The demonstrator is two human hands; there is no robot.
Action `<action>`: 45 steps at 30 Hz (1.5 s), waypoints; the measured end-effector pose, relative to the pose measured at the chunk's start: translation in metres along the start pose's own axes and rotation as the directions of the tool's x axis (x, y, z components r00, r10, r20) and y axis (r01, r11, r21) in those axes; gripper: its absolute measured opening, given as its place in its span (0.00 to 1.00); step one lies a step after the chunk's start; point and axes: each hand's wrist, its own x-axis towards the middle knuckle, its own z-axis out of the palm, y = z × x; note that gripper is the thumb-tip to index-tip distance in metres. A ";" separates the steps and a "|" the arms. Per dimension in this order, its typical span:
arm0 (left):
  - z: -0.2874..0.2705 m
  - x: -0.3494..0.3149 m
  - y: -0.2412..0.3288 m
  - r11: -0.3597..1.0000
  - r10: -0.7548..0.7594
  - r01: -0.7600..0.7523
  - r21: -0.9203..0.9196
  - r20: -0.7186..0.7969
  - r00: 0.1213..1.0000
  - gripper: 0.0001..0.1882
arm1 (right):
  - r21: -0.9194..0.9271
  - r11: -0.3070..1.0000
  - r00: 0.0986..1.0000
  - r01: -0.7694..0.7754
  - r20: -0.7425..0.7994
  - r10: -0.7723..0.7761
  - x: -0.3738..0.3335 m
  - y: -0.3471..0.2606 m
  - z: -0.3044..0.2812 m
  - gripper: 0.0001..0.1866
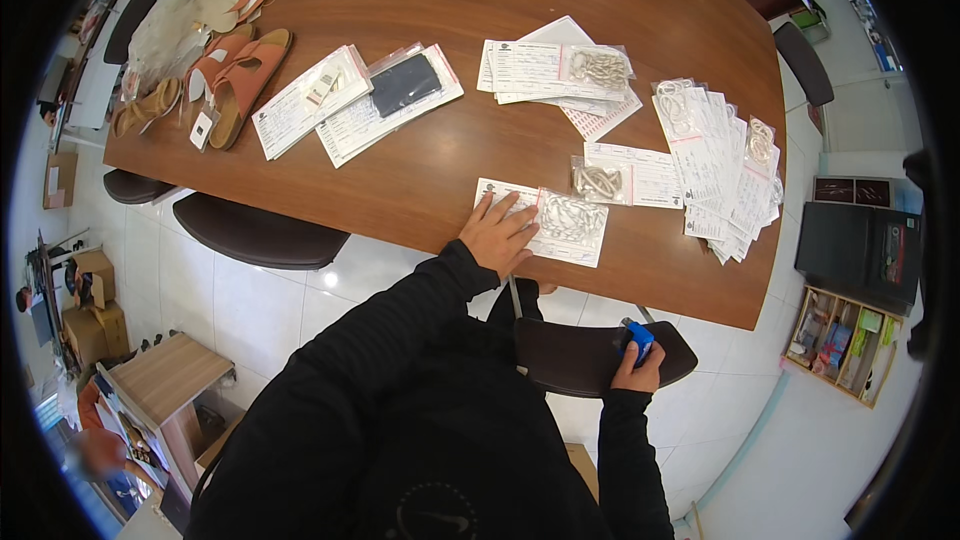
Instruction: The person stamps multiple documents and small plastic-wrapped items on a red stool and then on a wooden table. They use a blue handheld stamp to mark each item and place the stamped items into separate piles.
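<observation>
My left hand (pixel 497 233) lies flat with fingers spread on a white printed card (pixel 592 255) at the table's near edge. Attached to this card, just right of my fingers, is a clear bag of white looped cord (pixel 575 220). My right hand (pixel 637 372) is closed round a small blue handheld object (pixel 638 340) with a dark end, held above the dark chair seat (pixel 565 355). Its exact kind cannot be made out. Beyond my left hand, another card (pixel 655 176) carries a bag of thicker beige cord (pixel 598 181).
A fanned pile of cards (pixel 715 165) covers the wooden table's (pixel 400 215) right end. More cards with a bag of cord (pixel 598 68) lie farther back. Left are cards with a dark swatch (pixel 405 85) and orange-brown sandals (pixel 250 80). A second chair (pixel 255 232) stands at the near edge.
</observation>
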 end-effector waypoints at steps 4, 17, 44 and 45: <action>0.003 -0.001 0.003 1.000 -0.001 0.001 0.003 -0.036 0.999 0.19 | -0.014 1.000 0.999 0.026 -0.023 -0.026 0.000 0.000 -0.001 0.23; 0.005 0.002 0.002 0.997 0.067 -0.065 0.041 -0.048 0.997 0.21 | -0.026 1.000 1.000 -0.015 -0.018 0.015 -0.001 -0.004 -0.004 0.22; -0.014 0.024 -0.010 0.967 0.208 -0.225 0.119 0.137 0.968 0.17 | -0.006 1.000 1.000 -0.018 -0.020 0.018 0.000 -0.003 -0.005 0.21; -0.016 0.027 -0.013 0.960 0.231 -0.251 0.123 0.158 0.960 0.16 | -0.006 1.000 1.000 -0.024 -0.017 0.024 -0.001 -0.004 -0.005 0.21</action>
